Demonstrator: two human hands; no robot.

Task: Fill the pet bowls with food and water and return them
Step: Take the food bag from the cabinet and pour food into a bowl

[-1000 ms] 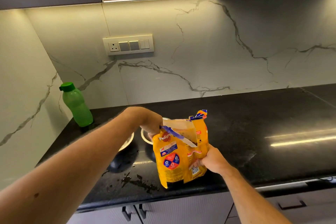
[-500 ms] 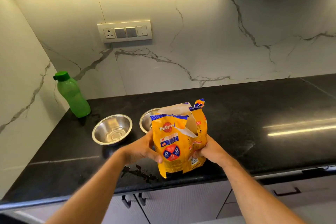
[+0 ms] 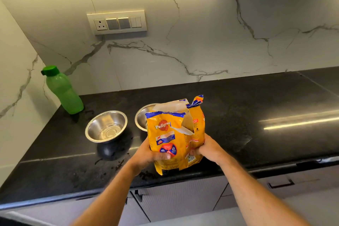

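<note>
Both hands grip the lower half of the yellow food bag (image 3: 172, 145), which we see upright with its top torn open, near the front edge of the black desk (image 3: 256, 106). The left hand (image 3: 146, 154) wraps the bag's left side, thumb across the front; the right hand (image 3: 207, 147) clamps its right side. Behind the bag stands a steel bowl (image 3: 142, 119) (mostly hidden, contents unclear). A second bowl (image 3: 106, 126), apparently empty, sits to its left, near a capped green bottle (image 3: 63, 91).
</note>
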